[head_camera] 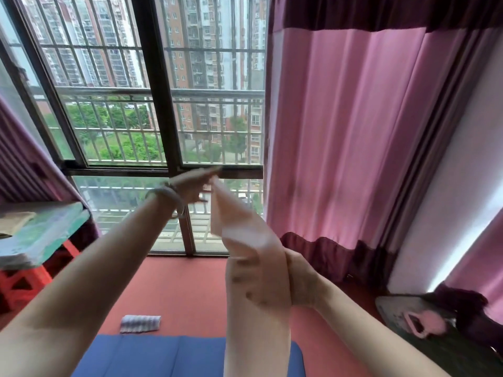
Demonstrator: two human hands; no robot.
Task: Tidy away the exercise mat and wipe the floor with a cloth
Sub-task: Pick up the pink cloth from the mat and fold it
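The left hand [190, 187] grip pinches the cloth [245, 229] edge; right hand [302, 281] seemingly clasps midway.

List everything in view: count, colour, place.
cloth: one, pale pink, held up in front of the window, hanging down over the mat
mat: one, blue, flat on the floor at the bottom edge
folded towel: one, grey-white striped, on the floor just beyond the mat
floor: red
window: one, dark frame, barred, centre-left
curtains: pink with dark purple bands, either side of the window
stool: one, red, far left, stacked things on top
dark object: one, lower right, pink item on it, too blurred to name
bracelet: one, pale, on the left wrist
left hand: pinches the cloth's top end
right hand: grips the cloth lower down
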